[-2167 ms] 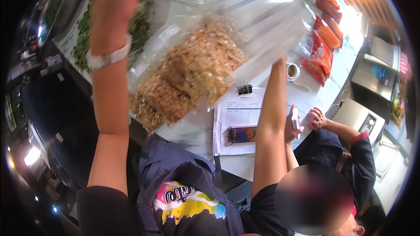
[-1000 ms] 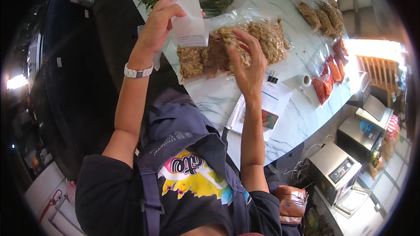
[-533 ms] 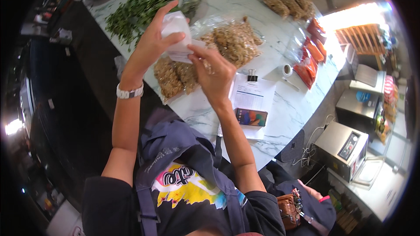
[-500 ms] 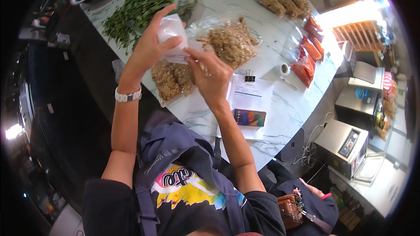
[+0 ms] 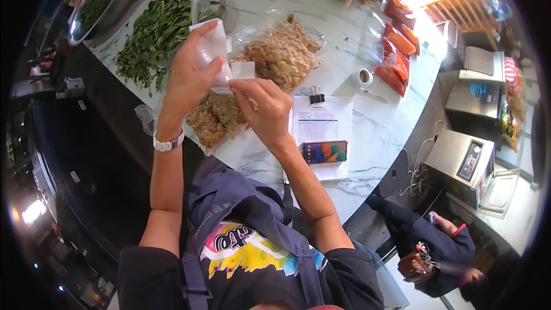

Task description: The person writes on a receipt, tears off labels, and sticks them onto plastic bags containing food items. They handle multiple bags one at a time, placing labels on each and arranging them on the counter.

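Note:
My left hand [image 5: 186,83] wraps around a white roll [image 5: 210,49] that looks like a roll of labels, thumb across its front. My right hand [image 5: 265,112] pinches the lower edge of the roll between thumb and fingertips. A small white label [image 5: 243,70] sticks out from the roll, just above my right fingers. Both hands are raised over the marble-patterned table. Beyond and below them lie clear plastic bags of light-brown crumbly food [image 5: 284,51], and a second heap [image 5: 215,117] shows partly under my wrists.
Leafy green stems [image 5: 152,37] spread at the left by a metal bowl [image 5: 123,0]. On the right are a clipped paper form [image 5: 321,115], a phone [image 5: 325,152], a small jar [image 5: 364,77] and red sauce bags [image 5: 393,69]. Another person [image 5: 430,252] is at lower right, near a steel machine [image 5: 459,163].
The view has shifted, so the table's things sit a little lower left. The small label now stands out more plainly from the roll. The other person has moved away to the right.

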{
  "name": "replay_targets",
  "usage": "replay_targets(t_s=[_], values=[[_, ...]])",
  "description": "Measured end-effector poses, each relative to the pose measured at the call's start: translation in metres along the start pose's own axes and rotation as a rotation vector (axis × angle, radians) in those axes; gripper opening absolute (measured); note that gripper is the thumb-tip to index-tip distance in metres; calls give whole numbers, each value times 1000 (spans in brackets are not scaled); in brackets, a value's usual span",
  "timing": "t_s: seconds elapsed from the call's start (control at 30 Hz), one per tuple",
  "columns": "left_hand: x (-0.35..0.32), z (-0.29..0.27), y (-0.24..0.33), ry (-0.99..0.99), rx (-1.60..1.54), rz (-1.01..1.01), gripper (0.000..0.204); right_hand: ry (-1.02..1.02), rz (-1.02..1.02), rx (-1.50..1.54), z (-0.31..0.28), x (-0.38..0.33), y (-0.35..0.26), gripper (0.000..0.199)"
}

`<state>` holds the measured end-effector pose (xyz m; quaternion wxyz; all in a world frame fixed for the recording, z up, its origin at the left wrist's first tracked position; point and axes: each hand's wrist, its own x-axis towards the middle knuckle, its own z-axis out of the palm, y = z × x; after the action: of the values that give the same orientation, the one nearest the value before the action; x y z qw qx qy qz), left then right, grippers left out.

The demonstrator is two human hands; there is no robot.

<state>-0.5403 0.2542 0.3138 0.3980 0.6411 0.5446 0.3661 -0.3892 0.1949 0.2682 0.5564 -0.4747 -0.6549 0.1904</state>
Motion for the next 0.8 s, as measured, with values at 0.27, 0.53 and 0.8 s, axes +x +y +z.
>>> replay_targets(t_s=[0.27,0.53,0.8], values=[[17,13,-8,37,30,23,52,-16,39,-16,-3,2,18,14],[31,-31,-49,413,-21,-67,49,142,448,569,-42,39,106,13],[-13,-59,-92,355,224,-220,52,-139,215,-325,-119,193,399,22]])
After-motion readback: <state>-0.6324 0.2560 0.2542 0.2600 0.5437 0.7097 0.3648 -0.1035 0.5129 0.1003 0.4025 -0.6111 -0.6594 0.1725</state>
